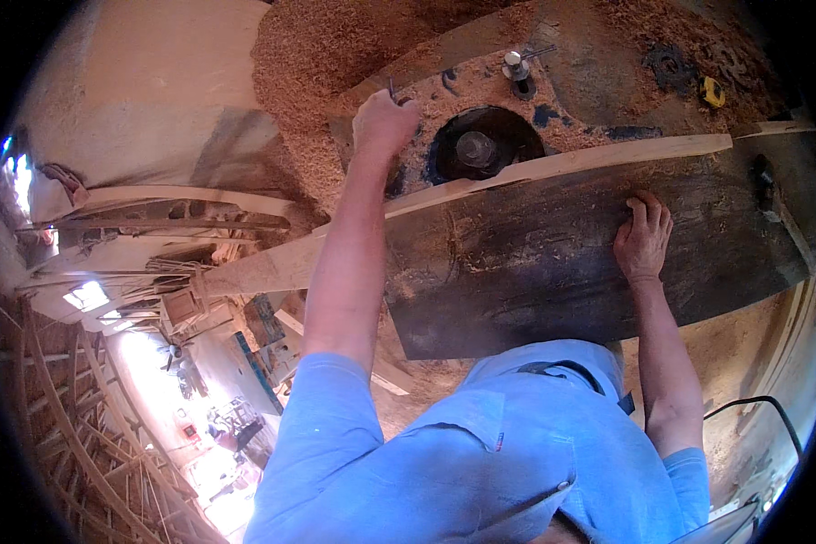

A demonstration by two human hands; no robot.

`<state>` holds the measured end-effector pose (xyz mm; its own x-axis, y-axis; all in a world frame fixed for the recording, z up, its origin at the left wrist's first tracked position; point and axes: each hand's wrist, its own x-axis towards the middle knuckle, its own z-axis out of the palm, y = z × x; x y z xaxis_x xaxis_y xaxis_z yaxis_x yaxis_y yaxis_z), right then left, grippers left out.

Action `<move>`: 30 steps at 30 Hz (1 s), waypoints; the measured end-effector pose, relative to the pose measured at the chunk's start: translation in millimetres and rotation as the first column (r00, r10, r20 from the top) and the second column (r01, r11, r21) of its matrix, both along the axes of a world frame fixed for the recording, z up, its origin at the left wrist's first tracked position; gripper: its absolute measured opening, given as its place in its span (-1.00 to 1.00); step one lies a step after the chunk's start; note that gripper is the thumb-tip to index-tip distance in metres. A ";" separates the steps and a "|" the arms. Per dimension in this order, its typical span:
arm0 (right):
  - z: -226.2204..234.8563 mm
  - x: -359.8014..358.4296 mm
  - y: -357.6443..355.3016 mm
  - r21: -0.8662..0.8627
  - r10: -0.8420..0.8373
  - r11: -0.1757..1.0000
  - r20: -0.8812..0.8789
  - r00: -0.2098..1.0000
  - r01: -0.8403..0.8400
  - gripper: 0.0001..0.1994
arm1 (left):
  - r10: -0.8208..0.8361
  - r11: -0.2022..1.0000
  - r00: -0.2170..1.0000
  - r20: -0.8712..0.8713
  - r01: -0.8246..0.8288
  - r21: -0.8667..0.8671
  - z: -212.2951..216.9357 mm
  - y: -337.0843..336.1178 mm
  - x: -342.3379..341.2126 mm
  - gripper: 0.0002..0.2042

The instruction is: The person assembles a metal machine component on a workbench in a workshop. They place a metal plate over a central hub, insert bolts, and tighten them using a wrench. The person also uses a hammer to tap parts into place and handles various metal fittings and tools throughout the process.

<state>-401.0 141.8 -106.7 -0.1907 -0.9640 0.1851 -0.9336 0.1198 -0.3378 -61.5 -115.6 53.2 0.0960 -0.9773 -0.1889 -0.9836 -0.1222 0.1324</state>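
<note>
A thin dark metal rod (392, 88) is gripped in the clenched left hand (383, 122) near the sawdust-covered machine table (517, 263)'s far edge. The long pale wooden strip (553, 168) is pressed by the flat, opened right hand (644, 240).

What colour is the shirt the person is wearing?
The shirt is light blue, seen best in the head view, low in the picture.

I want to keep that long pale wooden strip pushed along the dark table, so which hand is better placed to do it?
Probably the right hand: it lies flat on the dark worn metal table, just beside the long pale wooden strip. The left hand is closed around a thin metal rod across the strip, by the round cutter opening.
</note>
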 end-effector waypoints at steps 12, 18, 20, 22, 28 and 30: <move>-0.1 -0.7 1.9 0.013 0.000 1.000 0.008 1.000 -0.001 -0.53 | -0.256 0.940 0.951 0.174 0.202 0.275 21.8 -6.1 -7.2 -0.54; -0.8 -1.7 1.5 -0.037 -0.006 0.999 -0.001 1.000 0.006 -0.57 | -0.413 0.858 0.885 0.215 0.299 0.417 24.2 -14.2 -7.2 -0.57; -2.8 -2.9 0.1 -0.034 -0.005 0.999 0.008 1.000 0.006 -0.58 | -0.444 0.855 0.858 0.258 0.321 0.407 22.1 -16.2 -9.1 -0.57; -1.5 -3.3 -0.3 -0.017 -0.005 1.000 0.013 1.000 0.005 -0.58 | -0.447 0.859 0.848 0.284 0.319 0.400 21.1 -15.9 -10.2 -0.58; -1.7 -3.1 0.3 0.001 -0.001 1.000 0.010 1.000 0.001 -0.56 | -0.423 0.880 0.840 0.340 0.292 0.373 23.1 -8.9 -15.9 -0.58; 2.1 -1.9 -0.5 -0.028 0.007 1.000 0.007 1.000 -0.007 -0.55 | -0.414 0.888 0.847 0.335 0.295 0.352 28.2 -4.1 -20.2 -0.58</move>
<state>-402.9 141.3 -104.6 -0.1852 -0.9599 0.2104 -0.9319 0.1036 -0.3476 -81.7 -119.7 81.4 -0.1233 -0.8703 -0.4768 -0.9275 0.2720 -0.2566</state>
